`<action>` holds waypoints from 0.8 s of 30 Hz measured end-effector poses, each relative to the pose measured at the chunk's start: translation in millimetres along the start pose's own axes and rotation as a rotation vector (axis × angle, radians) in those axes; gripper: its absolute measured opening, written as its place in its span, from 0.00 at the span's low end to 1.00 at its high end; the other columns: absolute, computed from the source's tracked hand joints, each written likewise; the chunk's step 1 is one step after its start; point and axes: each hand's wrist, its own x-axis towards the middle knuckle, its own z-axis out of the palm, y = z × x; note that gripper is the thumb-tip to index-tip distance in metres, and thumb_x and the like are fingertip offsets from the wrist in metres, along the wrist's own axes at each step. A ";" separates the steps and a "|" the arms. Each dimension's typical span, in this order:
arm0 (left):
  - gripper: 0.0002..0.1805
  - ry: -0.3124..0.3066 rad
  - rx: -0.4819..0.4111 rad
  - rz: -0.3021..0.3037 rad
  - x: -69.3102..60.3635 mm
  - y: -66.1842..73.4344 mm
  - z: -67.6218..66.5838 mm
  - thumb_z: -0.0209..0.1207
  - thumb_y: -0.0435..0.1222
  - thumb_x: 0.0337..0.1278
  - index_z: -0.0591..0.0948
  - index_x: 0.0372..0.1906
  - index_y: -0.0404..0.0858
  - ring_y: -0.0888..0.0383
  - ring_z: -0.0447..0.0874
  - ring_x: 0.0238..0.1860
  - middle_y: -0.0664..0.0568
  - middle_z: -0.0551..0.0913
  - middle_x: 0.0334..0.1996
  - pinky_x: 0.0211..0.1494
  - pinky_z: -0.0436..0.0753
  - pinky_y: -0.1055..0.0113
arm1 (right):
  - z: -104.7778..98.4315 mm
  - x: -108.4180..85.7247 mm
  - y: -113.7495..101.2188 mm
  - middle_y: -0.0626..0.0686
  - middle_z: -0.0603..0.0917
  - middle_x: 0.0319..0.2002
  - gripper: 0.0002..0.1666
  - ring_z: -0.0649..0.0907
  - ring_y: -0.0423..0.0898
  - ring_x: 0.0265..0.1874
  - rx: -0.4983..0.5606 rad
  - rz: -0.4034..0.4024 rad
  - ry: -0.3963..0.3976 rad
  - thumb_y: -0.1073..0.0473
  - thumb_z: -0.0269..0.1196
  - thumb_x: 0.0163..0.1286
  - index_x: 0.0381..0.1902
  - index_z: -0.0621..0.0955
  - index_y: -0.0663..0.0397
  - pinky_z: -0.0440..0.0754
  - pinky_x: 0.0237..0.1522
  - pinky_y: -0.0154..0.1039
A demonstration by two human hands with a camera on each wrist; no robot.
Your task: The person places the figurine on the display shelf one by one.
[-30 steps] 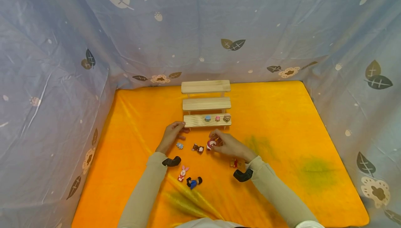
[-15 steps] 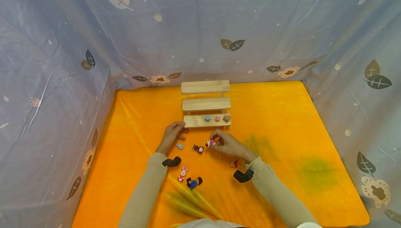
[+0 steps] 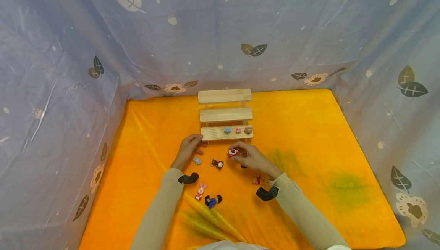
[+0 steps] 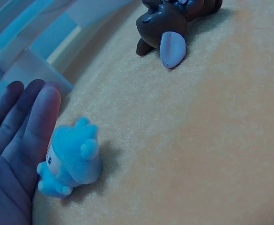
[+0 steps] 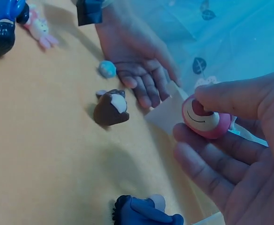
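Observation:
My right hand [image 3: 252, 157] pinches a pink bear figurine [image 5: 207, 119] between thumb and fingers. It is raised off the cloth in front of a three-tier wooden step shelf [image 3: 213, 133]. In the right wrist view the thumb covers part of the bear's dark red nose. My left hand [image 3: 188, 147] touches the left end of the lowest tier, its fingers mostly straight in the left wrist view. Beside it on the cloth sits a small light-blue figurine [image 4: 78, 154]. A brown figurine with pale ears [image 3: 217, 163] lies between the hands.
Three small figurines stand on the lowest tier, including a pink one [image 3: 238, 131]. Nearer my body lie a pink rabbit figurine [image 3: 200, 191], a blue-clothed figurine [image 3: 212, 201] and a bear in red [image 3: 258, 179]. Another dark-blue figurine [image 5: 144, 211] lies below my right hand.
The pink bear has turned in my right fingers and risen slightly toward the shelf, so its nose now faces up. My left hand has stayed at the shelf's end.

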 end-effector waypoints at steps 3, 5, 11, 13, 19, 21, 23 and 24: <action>0.22 -0.001 -0.003 0.004 0.3 0.1 -0.4 0.57 0.50 0.74 0.81 0.56 0.37 0.58 0.89 0.42 0.40 0.87 0.48 0.40 0.90 0.64 | -0.1 0.4 -1.6 0.50 0.83 0.53 0.17 0.82 0.47 0.52 0.004 0.002 0.030 0.52 0.63 0.75 0.58 0.78 0.50 0.85 0.47 0.43; 0.22 -0.003 0.001 0.004 0.2 0.1 -0.4 0.56 0.50 0.74 0.81 0.56 0.37 0.58 0.89 0.42 0.40 0.87 0.48 0.40 0.90 0.64 | -0.3 1.0 -2.5 0.49 0.83 0.52 0.16 0.82 0.47 0.51 0.003 -0.001 0.049 0.50 0.63 0.75 0.57 0.78 0.46 0.85 0.47 0.42; 0.23 -0.002 0.012 0.001 -0.1 -0.2 -0.1 0.56 0.50 0.74 0.80 0.57 0.36 0.58 0.89 0.42 0.40 0.87 0.48 0.40 0.90 0.64 | -1.2 2.9 -6.8 0.48 0.83 0.53 0.17 0.83 0.48 0.53 -0.036 -0.016 0.100 0.48 0.65 0.73 0.56 0.80 0.45 0.85 0.48 0.40; 0.23 0.001 0.012 0.000 -0.1 -0.1 0.2 0.56 0.51 0.74 0.80 0.57 0.36 0.58 0.89 0.42 0.40 0.87 0.48 0.40 0.90 0.64 | -1.2 4.0 -7.9 0.49 0.83 0.53 0.18 0.83 0.49 0.53 -0.042 -0.020 0.116 0.50 0.65 0.73 0.56 0.80 0.49 0.86 0.47 0.39; 0.23 0.003 0.002 -0.011 0.1 0.6 0.7 0.56 0.50 0.74 0.80 0.57 0.36 0.51 0.89 0.46 0.36 0.85 0.51 0.41 0.90 0.63 | -1.8 7.1 -12.4 0.51 0.84 0.53 0.19 0.84 0.49 0.51 -0.052 -0.001 0.141 0.50 0.66 0.72 0.56 0.81 0.50 0.87 0.49 0.42; 0.23 -0.003 0.000 -0.017 0.3 1.0 0.3 0.56 0.50 0.74 0.80 0.58 0.35 0.47 0.88 0.49 0.34 0.84 0.53 0.41 0.91 0.63 | -2.1 7.4 -14.6 0.50 0.84 0.53 0.20 0.84 0.49 0.52 -0.056 0.010 0.145 0.47 0.66 0.71 0.56 0.82 0.49 0.87 0.51 0.43; 0.23 -0.011 -0.002 -0.021 0.5 1.1 -0.5 0.55 0.49 0.75 0.79 0.59 0.35 0.43 0.87 0.52 0.32 0.83 0.55 0.42 0.91 0.62 | -2.3 8.3 -16.1 0.50 0.84 0.53 0.21 0.84 0.49 0.52 -0.055 0.006 0.150 0.46 0.66 0.71 0.56 0.82 0.49 0.86 0.52 0.45; 0.23 -0.016 -0.006 -0.023 0.7 1.2 -1.0 0.55 0.49 0.75 0.79 0.59 0.35 0.41 0.86 0.53 0.31 0.82 0.56 0.43 0.91 0.61 | -2.6 8.9 -17.0 0.50 0.84 0.54 0.22 0.84 0.49 0.53 -0.050 0.000 0.152 0.46 0.67 0.71 0.56 0.82 0.50 0.86 0.53 0.46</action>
